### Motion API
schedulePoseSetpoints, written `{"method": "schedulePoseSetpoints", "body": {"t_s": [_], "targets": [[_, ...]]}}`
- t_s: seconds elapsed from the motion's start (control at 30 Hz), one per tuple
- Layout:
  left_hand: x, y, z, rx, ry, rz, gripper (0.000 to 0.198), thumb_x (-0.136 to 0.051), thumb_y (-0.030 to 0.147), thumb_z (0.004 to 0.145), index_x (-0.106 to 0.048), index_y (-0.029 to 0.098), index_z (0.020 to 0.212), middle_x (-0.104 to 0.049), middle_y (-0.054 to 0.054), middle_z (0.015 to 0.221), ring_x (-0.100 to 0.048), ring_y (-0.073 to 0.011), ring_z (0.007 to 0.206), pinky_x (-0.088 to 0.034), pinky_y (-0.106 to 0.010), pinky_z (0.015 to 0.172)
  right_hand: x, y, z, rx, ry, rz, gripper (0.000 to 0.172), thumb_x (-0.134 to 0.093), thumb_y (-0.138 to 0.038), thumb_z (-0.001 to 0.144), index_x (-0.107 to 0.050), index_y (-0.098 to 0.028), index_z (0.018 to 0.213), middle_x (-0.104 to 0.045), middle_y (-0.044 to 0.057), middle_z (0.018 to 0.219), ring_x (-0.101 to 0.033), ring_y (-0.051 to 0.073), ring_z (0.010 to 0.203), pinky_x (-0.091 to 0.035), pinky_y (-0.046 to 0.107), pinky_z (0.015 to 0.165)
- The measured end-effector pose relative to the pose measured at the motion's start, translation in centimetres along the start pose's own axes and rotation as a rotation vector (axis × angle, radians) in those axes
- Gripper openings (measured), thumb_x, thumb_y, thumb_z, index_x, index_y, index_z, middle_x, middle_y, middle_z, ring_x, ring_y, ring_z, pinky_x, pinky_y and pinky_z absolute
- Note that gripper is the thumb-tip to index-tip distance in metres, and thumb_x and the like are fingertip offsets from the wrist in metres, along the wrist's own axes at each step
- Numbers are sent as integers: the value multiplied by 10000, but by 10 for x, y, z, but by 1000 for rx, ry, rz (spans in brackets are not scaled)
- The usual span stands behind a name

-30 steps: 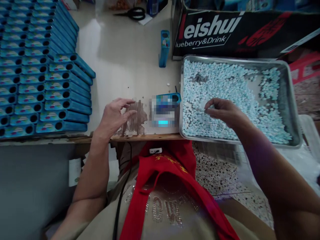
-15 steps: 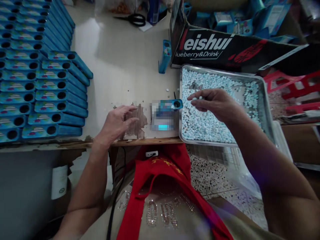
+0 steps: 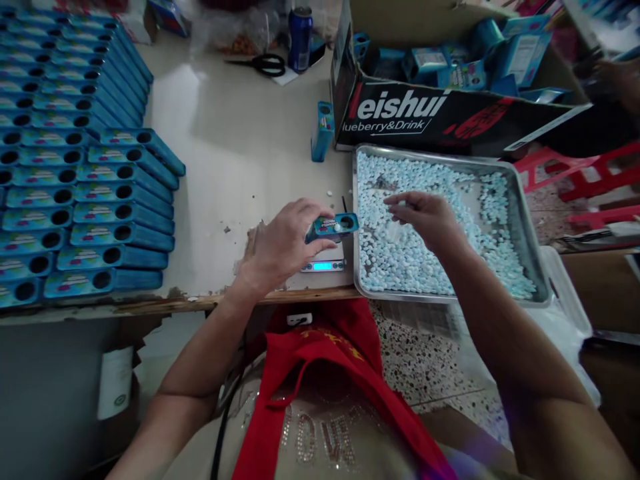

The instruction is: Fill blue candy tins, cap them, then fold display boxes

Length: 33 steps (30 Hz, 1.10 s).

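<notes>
Box [image 3: 345,227] in blue is sitting at a small scale [image 3: 323,266], clamped between the thumb and fingers of the left hand [image 3: 285,240]; whether it is touching the scale is hard to tell. Apart from that, the right hand [image 3: 423,215] is hovering over pale blue pellets [image 3: 420,267] in a metal tray [image 3: 430,297], fingertips drawn close, any pellet between them unclear. Beyond, another box [image 3: 321,137] is standing beside a black carton [image 3: 400,139].

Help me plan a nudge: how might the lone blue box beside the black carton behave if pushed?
The lone blue box may tip easily, since it looks tall and narrow. Its crisp, straight edges suggest fairly stiff walls. Flat sides make rolling unlikely.
</notes>
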<state>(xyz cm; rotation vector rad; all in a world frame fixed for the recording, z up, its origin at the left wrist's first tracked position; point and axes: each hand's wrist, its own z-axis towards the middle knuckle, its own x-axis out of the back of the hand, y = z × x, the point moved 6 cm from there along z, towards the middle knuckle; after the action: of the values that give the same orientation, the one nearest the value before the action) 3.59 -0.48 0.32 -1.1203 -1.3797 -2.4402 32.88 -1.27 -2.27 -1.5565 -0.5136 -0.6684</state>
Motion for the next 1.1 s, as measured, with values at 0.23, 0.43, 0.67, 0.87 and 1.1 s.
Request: {"method": "schedulePoseSetpoints", "body": {"t_s": [0.23,0.43,0.67,0.87,1.1], "targets": [[-11,6,14,57,74,21,60,-814,209,953,-755,221,961,-757,-59,1094,-699,-231,1074,-564,-398,996,-5,8,-5,225,81,-339,325,-730,-457,927,-812,-273,1182,-720,150,1332,-652,384,1294,-518,601,1079],[-23,20,37,10,-13,46,112,-835,243,938,-732,215,904,-759,-66,1011,-701,-249,1022,-563,-433,965,-5,-41,45,280,177,-175,334,-598,-417,972,-788,-265,1201,-754,121,1198,-719,293,1029,-608,467,886],[-35,13,32,-60,-226,85,668,-946,241,802,-624,206,1387,-744,-138,1322,-718,-322,1219,-603,-450,1017,-56,-99,170,364,-49,-632,497,-470,-183,983,-665,-201,1440,-772,153,1136,-704,330,1084,-525,450,916],[4,-16,46,98,-153,102,433,-863,181,849,-738,249,1258,-801,-77,1229,-776,-279,1119,-636,-408,971,-83,-112,208,328,-135,-756,221,-729,-280,946,-777,-182,1138,-762,151,982,-716,339,1027,-496,436,886],[176,-83,116,357,71,581,536,-651,431,1009,-670,78,1412,-709,-37,1372,-643,-259,1345,-467,-433,1175,-44,-120,132,283,-15,-681,304,-775,-502,941,-861,-215,989,-775,137,894,-715,339,917,-473,439,783]]}}
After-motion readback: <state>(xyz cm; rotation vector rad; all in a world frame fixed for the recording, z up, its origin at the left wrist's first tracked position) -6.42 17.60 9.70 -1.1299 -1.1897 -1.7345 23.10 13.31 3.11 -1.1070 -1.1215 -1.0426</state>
